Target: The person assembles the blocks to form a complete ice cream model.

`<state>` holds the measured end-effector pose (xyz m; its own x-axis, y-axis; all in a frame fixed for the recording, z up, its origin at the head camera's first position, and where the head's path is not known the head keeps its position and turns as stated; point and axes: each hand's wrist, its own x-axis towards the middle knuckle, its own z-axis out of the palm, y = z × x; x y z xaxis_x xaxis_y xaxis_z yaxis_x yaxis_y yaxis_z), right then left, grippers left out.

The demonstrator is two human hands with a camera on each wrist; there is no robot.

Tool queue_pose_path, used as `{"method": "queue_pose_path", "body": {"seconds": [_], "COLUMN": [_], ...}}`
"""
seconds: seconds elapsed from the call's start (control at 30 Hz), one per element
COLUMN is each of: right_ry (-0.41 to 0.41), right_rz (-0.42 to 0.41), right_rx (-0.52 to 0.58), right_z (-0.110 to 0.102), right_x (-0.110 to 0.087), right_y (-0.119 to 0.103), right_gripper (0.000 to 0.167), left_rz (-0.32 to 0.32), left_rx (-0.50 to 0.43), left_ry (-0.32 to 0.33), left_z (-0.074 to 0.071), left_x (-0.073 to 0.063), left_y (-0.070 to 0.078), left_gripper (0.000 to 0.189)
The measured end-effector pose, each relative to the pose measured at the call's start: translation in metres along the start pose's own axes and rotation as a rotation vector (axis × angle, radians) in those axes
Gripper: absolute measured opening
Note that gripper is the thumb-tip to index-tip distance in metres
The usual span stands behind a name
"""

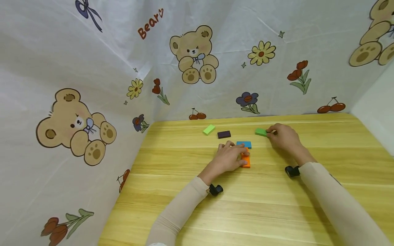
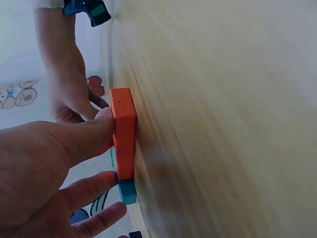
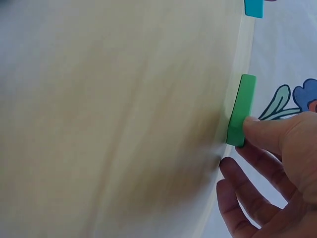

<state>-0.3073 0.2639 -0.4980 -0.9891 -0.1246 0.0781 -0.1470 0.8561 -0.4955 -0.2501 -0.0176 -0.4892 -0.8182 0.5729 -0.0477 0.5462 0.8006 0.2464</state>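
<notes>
Between the thumb and fingers of my left hand (image 1: pixel 228 158) is an orange domino-like block (image 1: pixel 247 163), lying lengthwise away from me on the table. Beyond its far end lies a blue block (image 1: pixel 245 145), set crosswise; the left wrist view shows the orange block (image 2: pixel 124 134) right up against the blue one (image 2: pixel 127 192), with other fingers spread beside them. To the right, my right hand (image 1: pixel 285 138) pinches the right end of a green block (image 1: pixel 260 132) with thumb and index finger. In the right wrist view the green block (image 3: pixel 241 111) is close to the tabletop, other fingers loosely bent.
A black block (image 1: pixel 224 134) lies left of the blue one, and a light green block (image 1: pixel 209 130) sits farther left, at an angle. Behind the wooden table (image 1: pixel 246 212) hangs a white cloth (image 1: pixel 227 99) printed with bears and flowers.
</notes>
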Motion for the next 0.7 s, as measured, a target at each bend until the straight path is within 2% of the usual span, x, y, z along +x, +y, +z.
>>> {"method": "queue_pose_path", "body": {"seconds": [0.37, 0.7], "right_ry": [-0.044, -0.057], "right_rz": [-0.071, -0.094], "right_rx": [0.063, 0.046], "right_z": [0.013, 0.026], "right_x": [0.024, 0.041], "right_y": [-0.022, -0.040], "right_gripper": [0.030, 0.026], "left_rz": [0.005, 0.004], "left_rx": [0.008, 0.004], "left_ry": [0.008, 0.002], "left_z": [0.000, 0.000], "left_x": [0.000, 0.000], "left_y": [-0.001, -0.001], "left_gripper": [0.028, 0.031]}}
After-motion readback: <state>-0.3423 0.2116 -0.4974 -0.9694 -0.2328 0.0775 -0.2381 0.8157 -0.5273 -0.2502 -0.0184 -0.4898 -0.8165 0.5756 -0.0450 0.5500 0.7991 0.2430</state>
